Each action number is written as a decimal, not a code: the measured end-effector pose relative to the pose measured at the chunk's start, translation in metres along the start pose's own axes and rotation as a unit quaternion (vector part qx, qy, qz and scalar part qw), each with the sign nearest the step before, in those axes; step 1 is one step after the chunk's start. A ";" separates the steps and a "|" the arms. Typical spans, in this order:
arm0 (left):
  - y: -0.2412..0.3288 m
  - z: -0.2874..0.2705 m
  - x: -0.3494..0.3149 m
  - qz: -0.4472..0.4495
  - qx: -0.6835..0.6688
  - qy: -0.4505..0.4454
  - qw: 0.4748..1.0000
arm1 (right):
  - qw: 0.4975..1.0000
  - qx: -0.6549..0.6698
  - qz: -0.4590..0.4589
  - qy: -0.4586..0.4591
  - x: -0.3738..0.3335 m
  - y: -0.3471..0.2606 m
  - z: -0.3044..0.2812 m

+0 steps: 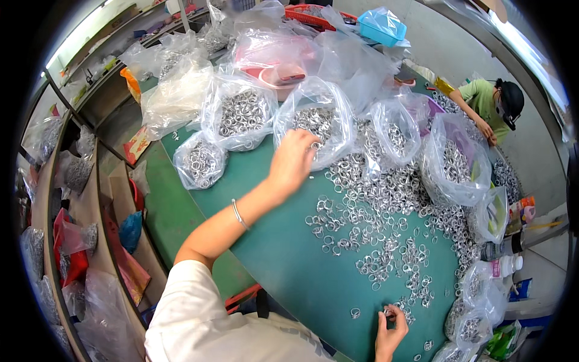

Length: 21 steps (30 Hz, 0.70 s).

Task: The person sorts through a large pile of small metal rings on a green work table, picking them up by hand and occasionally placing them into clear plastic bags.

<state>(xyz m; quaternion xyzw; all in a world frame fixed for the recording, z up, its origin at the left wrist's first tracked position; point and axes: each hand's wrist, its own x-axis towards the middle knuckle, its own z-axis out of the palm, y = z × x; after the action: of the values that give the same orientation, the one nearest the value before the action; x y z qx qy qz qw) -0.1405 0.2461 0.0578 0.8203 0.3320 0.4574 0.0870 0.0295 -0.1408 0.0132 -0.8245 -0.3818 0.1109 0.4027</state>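
Green table (265, 247) strewn with loose silver-coloured rings (398, 187), seen from above. The heap is densest at the centre right and thins toward the near edge, where small clusters and one separate ring (355, 313) lie on the bare surface.

The left hand (294, 160), its forearm bearing a metal bracelet (239, 214), is held at the near side of an open clear bag (342, 114) partly filled with rings. Its fingers are bent together over the bag's mouth; whether a ring lies between the fingertips cannot be told.

The right hand (393, 336) is at the near edge of the table, just beside a small cluster of rings. Its thumb and forefinger pinch a small silver ring (387, 312), partly hidden by the fingers.

To the left of the central bag stand a larger clear bag (242, 114) and a smaller bag (200, 161), both containing rings; further ring-filled bags line the right side. At the far end are a red basket (313, 16) and a light-blue basket (381, 30). At the upper right, a co-worker (496, 114) in a green top and dark cap bends toward the table.
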 end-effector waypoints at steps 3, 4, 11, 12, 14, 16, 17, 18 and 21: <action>-0.048 0.002 0.015 -0.012 0.044 -0.102 0.994 | 0.999 -0.020 -0.009 -0.024 0.003 0.000 0.002; -0.050 0.005 0.016 -0.004 0.069 -0.123 0.990 | 0.999 -0.028 0.002 -0.021 0.002 -0.005 0.002; -0.056 0.027 0.025 0.051 0.168 -0.185 0.967 | 0.998 -0.056 0.008 -0.010 0.002 -0.018 0.004; -0.056 0.028 0.026 0.058 0.176 -0.187 0.965 | 0.998 -0.057 0.009 -0.010 0.001 -0.018 0.004; -0.056 0.027 0.026 0.060 0.171 -0.195 0.964 | 0.998 -0.057 0.013 -0.012 0.002 -0.019 0.004; -0.056 0.022 0.028 0.049 0.147 -0.206 0.966 | 0.998 -0.063 0.011 -0.011 0.002 -0.020 0.005; -0.056 0.020 0.028 0.037 0.110 -0.191 0.975 | 0.998 -0.069 0.006 -0.009 0.002 -0.019 0.006; -0.057 0.018 0.027 0.025 0.073 -0.177 0.981 | 0.997 -0.074 0.001 -0.008 0.001 -0.017 0.006; -0.056 0.008 0.025 0.013 -0.067 -0.124 0.990 | 0.998 -0.067 0.008 -0.020 0.001 -0.013 0.006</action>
<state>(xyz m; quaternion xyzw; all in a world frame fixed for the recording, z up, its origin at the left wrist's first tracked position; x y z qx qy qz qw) -0.1507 0.3056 0.0453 0.8672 0.2764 0.3746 0.1766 0.0202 -0.1316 0.0195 -0.8502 -0.3895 0.1048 0.3385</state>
